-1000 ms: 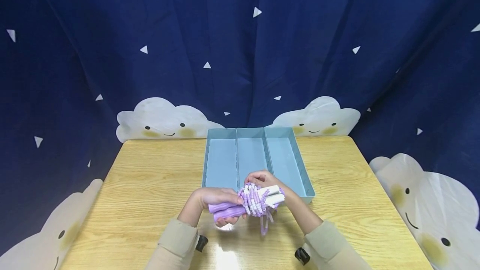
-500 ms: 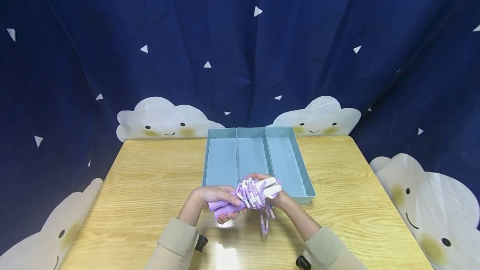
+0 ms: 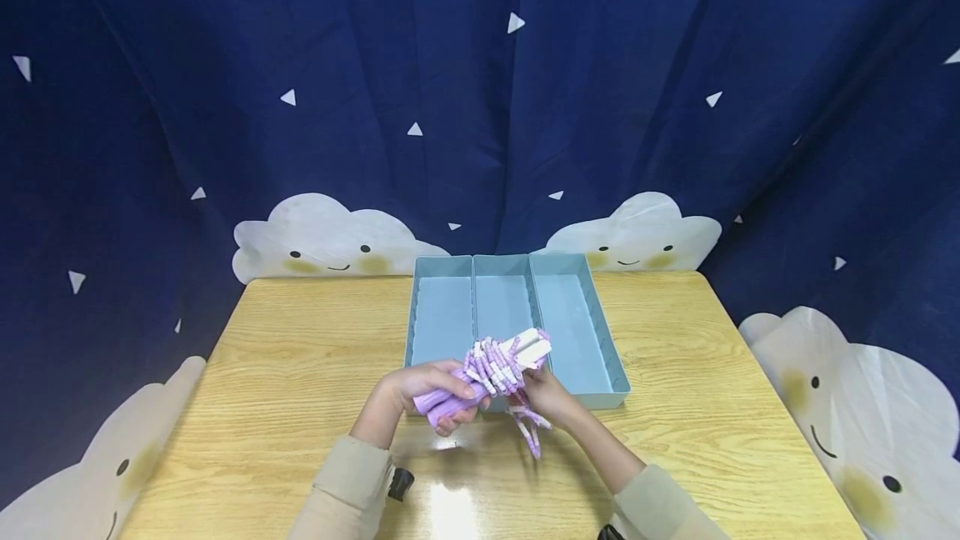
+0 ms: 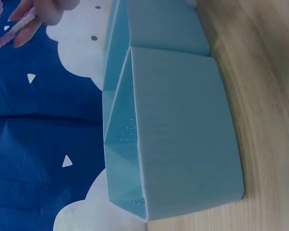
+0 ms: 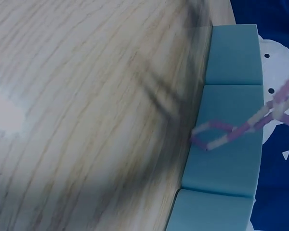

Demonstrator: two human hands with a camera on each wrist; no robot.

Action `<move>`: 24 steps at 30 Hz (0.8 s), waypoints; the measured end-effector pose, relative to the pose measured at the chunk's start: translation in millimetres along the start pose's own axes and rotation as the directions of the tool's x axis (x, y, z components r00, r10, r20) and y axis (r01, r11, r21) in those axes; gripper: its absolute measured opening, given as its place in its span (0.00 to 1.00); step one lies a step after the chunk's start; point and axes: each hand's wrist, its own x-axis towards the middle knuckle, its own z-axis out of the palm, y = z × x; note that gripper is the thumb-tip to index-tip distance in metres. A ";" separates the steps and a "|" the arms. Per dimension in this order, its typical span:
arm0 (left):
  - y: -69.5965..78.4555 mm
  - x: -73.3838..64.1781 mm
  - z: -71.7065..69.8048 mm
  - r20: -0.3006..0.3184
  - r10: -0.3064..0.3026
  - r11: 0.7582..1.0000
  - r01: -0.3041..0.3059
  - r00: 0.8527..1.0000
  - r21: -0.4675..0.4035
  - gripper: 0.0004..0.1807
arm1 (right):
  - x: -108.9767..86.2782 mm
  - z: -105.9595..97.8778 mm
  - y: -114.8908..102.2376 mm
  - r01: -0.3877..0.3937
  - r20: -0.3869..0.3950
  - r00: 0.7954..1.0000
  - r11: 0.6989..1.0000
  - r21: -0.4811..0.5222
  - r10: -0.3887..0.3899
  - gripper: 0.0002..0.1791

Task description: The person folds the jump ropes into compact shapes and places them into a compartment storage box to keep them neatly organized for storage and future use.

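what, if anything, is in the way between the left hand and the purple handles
Nothing visible: the left hand directly grips the purple handles. The beaded rope is wound round the bundle just beyond the thumb, beside the grip rather than between hand and handles.

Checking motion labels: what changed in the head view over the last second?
The beaded rope bundle swung so its white ends point farther forward; right hand came back from its far side to the near side, by those ends. Left hand kept its grip on the purple handles; blue bins unmoved.
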 end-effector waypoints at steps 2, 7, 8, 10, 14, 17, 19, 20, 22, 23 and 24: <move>3.2 -1.7 1.7 -0.003 0.017 1.000 -0.017 1.000 -0.001 0.08 | 0.3 0.1 2.6 0.035 -0.033 0.999 0.999 -0.018 -0.035 0.13; 5.4 -4.7 -0.9 -0.001 0.056 0.998 -0.056 0.998 -0.012 0.09 | 0.6 -1.0 5.3 0.126 -0.010 0.992 0.987 -0.100 -0.128 0.17; 5.2 -5.1 -1.9 -0.001 0.061 0.998 -0.061 0.998 -0.012 0.10 | 1.1 -1.3 5.4 0.129 0.003 0.992 0.987 -0.099 -0.130 0.17; 4.7 -5.7 -3.8 -0.003 0.066 0.998 -0.066 0.998 -0.011 0.11 | 1.0 -1.1 4.4 0.132 0.021 0.991 0.987 -0.093 -0.131 0.19; 3.1 -6.9 -6.6 -0.019 0.075 0.997 -0.075 0.997 -0.002 0.14 | -0.2 -0.4 1.5 0.124 0.032 0.992 0.988 -0.090 -0.122 0.19; 2.4 -8.1 -7.7 -0.043 0.078 0.997 -0.078 0.996 -0.001 0.14 | -1.8 0.0 -1.6 0.121 0.036 0.992 0.988 -0.094 -0.118 0.18; 2.2 -9.2 -8.3 -0.058 0.076 0.997 -0.076 0.995 -0.003 0.13 | -3.0 0.0 -4.5 0.109 0.041 0.993 0.990 -0.087 -0.106 0.19; 2.1 -9.6 -8.7 -0.066 0.074 0.997 -0.075 0.995 -0.005 0.13 | -3.5 -0.2 -5.6 0.103 0.042 0.994 0.991 -0.086 -0.099 0.19; 1.9 -10.4 -9.5 -0.078 0.069 0.997 -0.070 0.995 -0.011 0.12 | -4.8 -1.3 -8.3 0.076 0.042 0.996 0.993 -0.085 -0.072 0.19; 1.8 -10.8 -10.0 -0.079 0.067 0.998 -0.068 0.995 -0.012 0.12 | -5.5 -1.9 -9.6 0.062 0.043 0.997 0.995 -0.083 -0.058 0.19; 1.7 -11.0 -10.5 -0.082 0.065 0.998 -0.066 0.995 -0.012 0.13 | -7.1 -1.6 -13.9 0.047 0.046 0.998 0.996 -0.078 -0.044 0.19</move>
